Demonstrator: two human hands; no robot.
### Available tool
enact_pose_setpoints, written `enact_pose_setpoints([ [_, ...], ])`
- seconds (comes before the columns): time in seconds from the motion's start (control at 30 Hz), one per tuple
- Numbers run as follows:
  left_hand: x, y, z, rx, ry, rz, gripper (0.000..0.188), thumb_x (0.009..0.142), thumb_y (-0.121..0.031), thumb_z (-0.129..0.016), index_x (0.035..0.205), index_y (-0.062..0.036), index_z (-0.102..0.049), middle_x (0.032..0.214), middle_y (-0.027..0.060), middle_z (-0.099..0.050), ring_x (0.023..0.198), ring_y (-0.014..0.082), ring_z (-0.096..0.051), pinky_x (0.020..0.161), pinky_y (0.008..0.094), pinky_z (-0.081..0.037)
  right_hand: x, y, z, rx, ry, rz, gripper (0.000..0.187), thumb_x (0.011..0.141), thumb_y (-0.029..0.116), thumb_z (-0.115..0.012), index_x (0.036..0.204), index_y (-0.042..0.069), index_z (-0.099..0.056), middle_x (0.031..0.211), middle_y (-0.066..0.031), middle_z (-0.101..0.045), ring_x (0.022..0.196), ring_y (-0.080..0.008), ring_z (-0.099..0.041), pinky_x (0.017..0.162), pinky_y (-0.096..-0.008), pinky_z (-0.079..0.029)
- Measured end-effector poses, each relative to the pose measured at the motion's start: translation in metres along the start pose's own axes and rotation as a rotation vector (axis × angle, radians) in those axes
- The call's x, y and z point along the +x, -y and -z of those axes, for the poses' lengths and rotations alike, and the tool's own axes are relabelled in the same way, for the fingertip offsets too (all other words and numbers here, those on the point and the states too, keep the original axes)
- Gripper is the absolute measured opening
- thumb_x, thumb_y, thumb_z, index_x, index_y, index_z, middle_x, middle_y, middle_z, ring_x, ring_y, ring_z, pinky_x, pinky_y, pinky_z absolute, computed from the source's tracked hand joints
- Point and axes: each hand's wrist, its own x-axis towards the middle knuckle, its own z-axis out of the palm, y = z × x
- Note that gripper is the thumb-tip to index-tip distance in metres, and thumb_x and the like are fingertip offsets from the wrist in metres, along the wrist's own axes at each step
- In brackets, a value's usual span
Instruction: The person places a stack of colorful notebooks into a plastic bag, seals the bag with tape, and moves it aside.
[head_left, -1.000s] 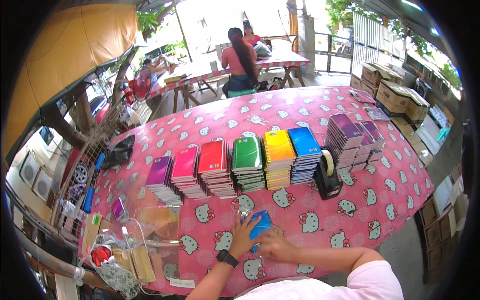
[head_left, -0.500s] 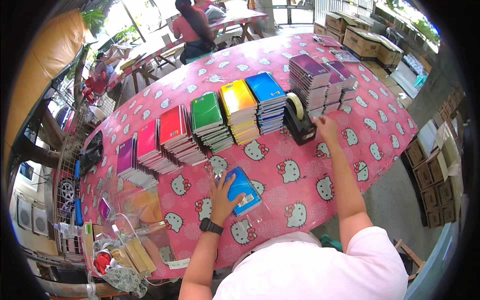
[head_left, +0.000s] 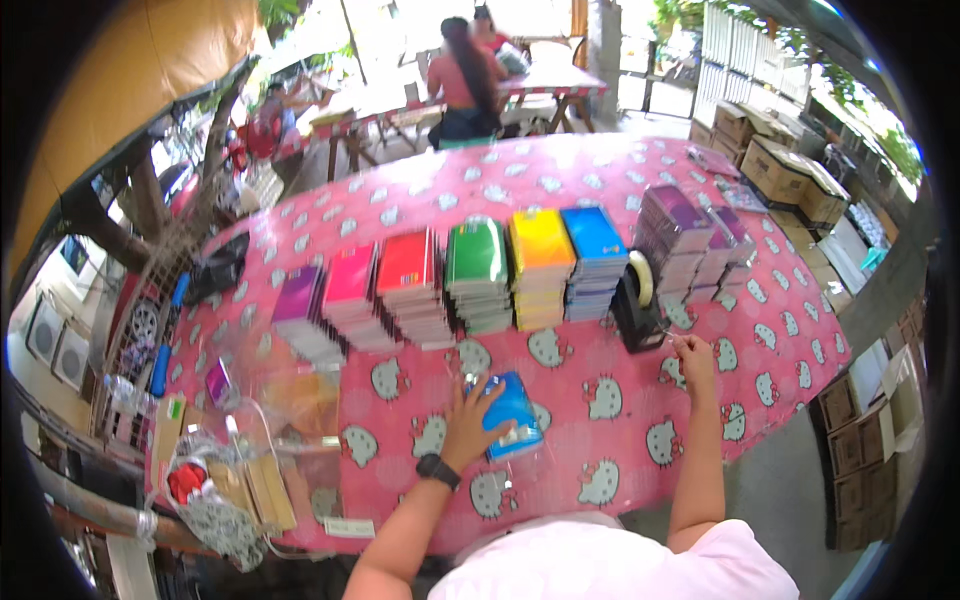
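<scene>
A blue spiral notebook in a clear plastic sleeve lies on the table in front of me. My left hand rests on its left side, fingers spread flat. Right of the notebook stacks, a black tape dispenser carries a pale roll of tape. Just beside its near end, my right hand has its fingertips pinched together. A thin shiny bit of clear tape shows between them and the dispenser, though blur hides its edges.
A row of notebook stacks, among them green notebooks, stands beyond my hands. More purple notebooks are piled behind the dispenser. A cluttered plastic bag sits at the near left. Cardboard boxes and people at another table are farther off.
The view has tilted up, so the table sits lower in the picture. My right hand has come nearer to me along the dispenser's end. My left hand stays on the notebook.
</scene>
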Motion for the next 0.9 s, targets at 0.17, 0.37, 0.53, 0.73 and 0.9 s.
enact_pose_setpoints([
  [0.17,0.008,0.003,-0.007,0.04,0.043,0.022,0.072,0.068,-0.05,-0.068,0.131,-0.0259,-0.044,0.145,0.001,-0.025,0.134,0.0399,-0.007,0.095,0.0694,-0.014,0.003,-0.03,-0.037,0.427,0.525,-0.618,0.024,0.086,0.023,-0.058,0.067,0.013,-0.048,0.052,0.0063,-0.037,0.038,-0.0048,-0.031,0.032,-0.0206,-0.021],
  [0.37,0.006,-0.001,0.002,0.079,0.08,0.069,0.082,0.063,-0.051,-0.072,0.134,-0.0242,-0.04,0.146,0.0001,-0.024,0.134,0.0395,-0.009,0.095,0.0684,-0.014,-0.069,0.092,-0.167,0.004,0.96,-0.287,0.026,0.081,0.03,-0.064,0.082,0.004,-0.061,0.062,0.0015,-0.053,0.05,-0.0049,-0.044,0.043,-0.0192,-0.032],
  [0.53,0.008,0.0,-0.002,-0.048,-0.011,0.084,0.101,0.061,-0.05,-0.074,0.141,-0.0158,-0.023,0.144,0.008,-0.027,0.134,0.0392,-0.012,0.094,0.0671,-0.014,-0.083,0.108,-0.209,-0.744,0.958,0.115,0.048,0.068,0.043,-0.071,0.092,0.003,-0.065,0.08,-0.012,-0.065,0.073,-0.0211,-0.062,0.064,-0.0327,-0.048],
  [0.73,-0.013,-0.008,0.001,-0.288,-0.25,0.084,0.084,0.076,-0.034,-0.066,0.142,-0.0108,-0.019,0.142,0.0199,-0.026,0.133,0.0323,-0.021,0.104,0.0484,-0.017,-0.051,0.079,-0.163,-1.106,0.886,0.128,0.053,0.065,0.043,-0.07,0.103,0.007,-0.062,0.09,-0.0131,-0.065,0.079,-0.0274,-0.064,0.066,-0.0374,-0.05],
  [0.9,-0.065,-0.023,-0.024,-1.006,-0.276,0.307,0.068,0.08,0.002,-0.05,0.141,-0.0084,-0.022,0.136,0.0163,-0.038,0.122,0.0239,-0.04,0.102,0.0311,-0.031,-0.109,0.008,-0.133,0.135,0.858,-0.25,0.043,0.077,0.004,-0.05,0.12,0.005,-0.051,0.09,-0.0091,-0.064,0.073,-0.0201,-0.062,0.06,-0.031,-0.05],
])
